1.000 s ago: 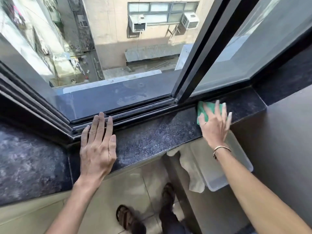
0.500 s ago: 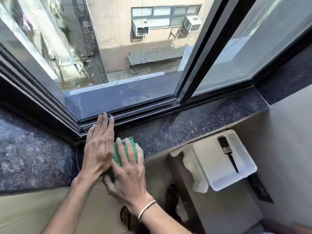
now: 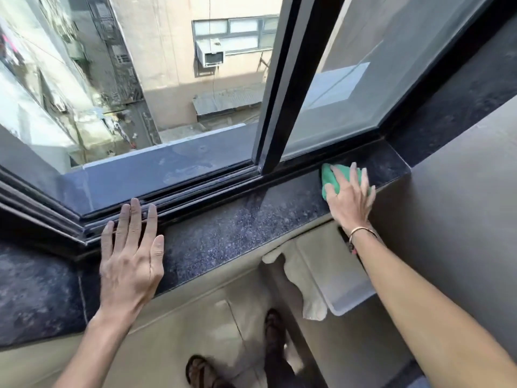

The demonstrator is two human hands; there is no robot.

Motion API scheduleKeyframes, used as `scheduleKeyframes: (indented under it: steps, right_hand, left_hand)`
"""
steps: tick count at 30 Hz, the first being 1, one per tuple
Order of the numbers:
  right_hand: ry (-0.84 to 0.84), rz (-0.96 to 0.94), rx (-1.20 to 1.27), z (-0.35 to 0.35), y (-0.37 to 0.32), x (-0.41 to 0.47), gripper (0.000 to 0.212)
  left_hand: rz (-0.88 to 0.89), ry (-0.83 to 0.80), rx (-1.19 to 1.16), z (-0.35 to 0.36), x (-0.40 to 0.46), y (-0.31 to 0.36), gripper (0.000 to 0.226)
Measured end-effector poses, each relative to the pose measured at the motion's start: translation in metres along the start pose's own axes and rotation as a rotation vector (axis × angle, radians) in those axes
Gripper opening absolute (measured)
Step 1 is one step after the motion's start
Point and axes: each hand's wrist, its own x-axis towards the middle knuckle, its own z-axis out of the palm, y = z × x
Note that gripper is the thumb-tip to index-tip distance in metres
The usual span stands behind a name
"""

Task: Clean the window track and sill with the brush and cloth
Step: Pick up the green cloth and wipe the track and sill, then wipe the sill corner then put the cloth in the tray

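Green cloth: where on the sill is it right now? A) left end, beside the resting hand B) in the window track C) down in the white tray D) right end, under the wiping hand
D: the right hand presses the green cloth flat on the stone sill near its right end, while the left hand lies empty at the left.
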Motion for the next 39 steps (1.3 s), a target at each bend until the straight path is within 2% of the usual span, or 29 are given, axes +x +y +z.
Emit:
scheduleKeyframes:
  steps: [3, 7, 9, 12, 13, 15, 18, 19, 20, 22, 24, 26, 28, 29, 31, 34, 39]
  right_hand:
    - [0.051, 0.041, 0.045, 0.003, -0.024, -0.017, 0.064]
    - [0.022, -0.286, 0.012, 0.018, -0.053, -0.097, 0.066]
    - [0.018, -0.416, 0.043, 0.019, -0.045, -0.11, 0.069]
    - [0.088, -0.5, 0.185, 0.012, 0.001, -0.103, 0.062]
    - [0.109, -0.454, 0.288, 0.009, 0.019, -0.102, 0.058]
    - [0.097, -0.172, 0.621, 0.004, 0.057, -0.1, 0.049]
    - [-0.005, 0.541, 1.307, 0.004, 0.115, -0.092, 0.028]
    - [-0.137, 0.789, 1.529, 0.009, 0.136, -0.087, 0.027]
    - [-0.294, 0.964, 1.68, 0.014, 0.154, -0.085, 0.036]
    - [-0.546, 1.064, 1.796, 0.029, 0.18, -0.076, 0.06]
    - [-0.695, 1.041, 1.844, 0.049, 0.193, -0.064, 0.068]
    - [-0.776, 0.973, 1.737, 0.069, 0.202, -0.047, 0.051]
    - [-0.823, 0.869, 1.51, 0.09, 0.21, -0.035, 0.025]
    - [-0.841, 0.83, 1.382, 0.101, 0.214, -0.031, 0.022]
    - [-0.851, 0.741, 1.095, 0.126, 0.221, -0.029, 0.033]
    - [-0.83, 0.593, 0.71, 0.143, 0.222, -0.03, 0.047]
    - [-0.737, 0.372, 0.558, 0.131, 0.213, -0.036, 0.063]
  left_hand:
    - [0.001, 0.011, 0.017, 0.0, 0.0, 0.004, 0.061]
    - [-0.085, -0.033, -0.023, 0.0, 0.003, 0.019, 0.063]
    - [-0.107, -0.038, -0.089, -0.002, 0.011, 0.042, 0.064]
    - [0.007, 0.042, -0.22, -0.013, 0.025, 0.105, 0.06]
    - [0.075, 0.071, -0.292, -0.018, 0.025, 0.132, 0.059]
    - [0.23, 0.039, -0.497, -0.02, 0.013, 0.19, 0.056]
    - [0.369, -0.262, -0.725, 0.003, -0.012, 0.271, 0.049]
    - [0.347, -0.37, -0.751, 0.021, -0.017, 0.295, 0.044]
    - [0.29, -0.482, -0.759, 0.042, -0.018, 0.316, 0.043]
    - [0.085, -0.667, -0.791, 0.093, -0.011, 0.349, 0.053]
    - [-0.192, -0.835, -0.824, 0.153, 0.003, 0.367, 0.063]
    - [-0.438, -0.937, -0.834, 0.204, 0.017, 0.374, 0.062]
    - [-0.55, -0.939, -0.81, 0.238, 0.022, 0.376, 0.049]
    - [-0.575, -0.911, -0.771, 0.251, 0.02, 0.375, 0.044]
    - [-0.579, -0.827, -0.673, 0.263, 0.013, 0.372, 0.042]
    - [-0.478, -0.774, -0.53, 0.266, 0.004, 0.374, 0.043]
    - [-0.312, -0.925, -0.323, 0.228, -0.005, 0.388, 0.043]
